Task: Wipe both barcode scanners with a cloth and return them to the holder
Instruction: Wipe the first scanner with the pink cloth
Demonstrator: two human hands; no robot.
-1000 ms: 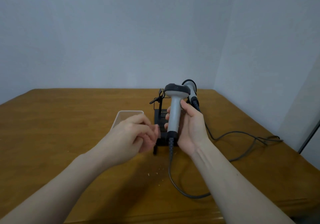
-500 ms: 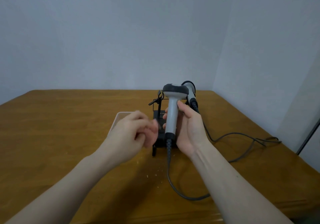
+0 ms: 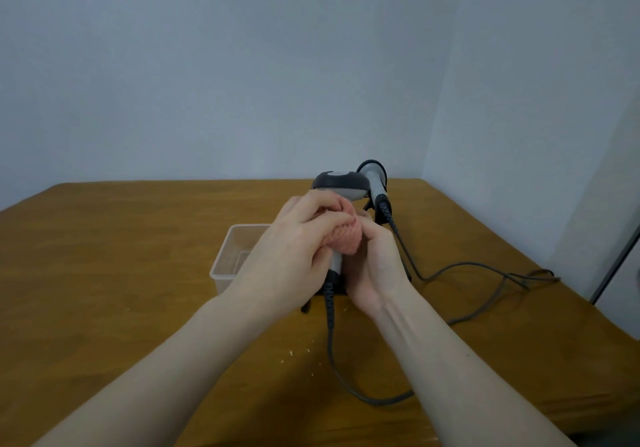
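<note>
My right hand (image 3: 375,263) grips the handle of a grey barcode scanner (image 3: 341,185) with a dark head, held upright above the table. My left hand (image 3: 294,249) wraps a pink cloth (image 3: 346,239) around the scanner's handle, fingers curled over it. Behind and to the right, the second scanner (image 3: 375,178) stands in the black holder (image 3: 382,216), which my hands mostly hide. The held scanner's cable (image 3: 330,339) hangs down to the table.
A clear plastic box (image 3: 230,252) sits on the wooden table (image 3: 104,273) left of my hands. Grey cables (image 3: 485,273) trail to the right edge. Small crumbs (image 3: 298,353) lie near the front. Walls meet close behind the table.
My left hand has moved right onto the scanner's handle and now wraps the pink cloth around it. The scanner stays in my right hand's grip.
</note>
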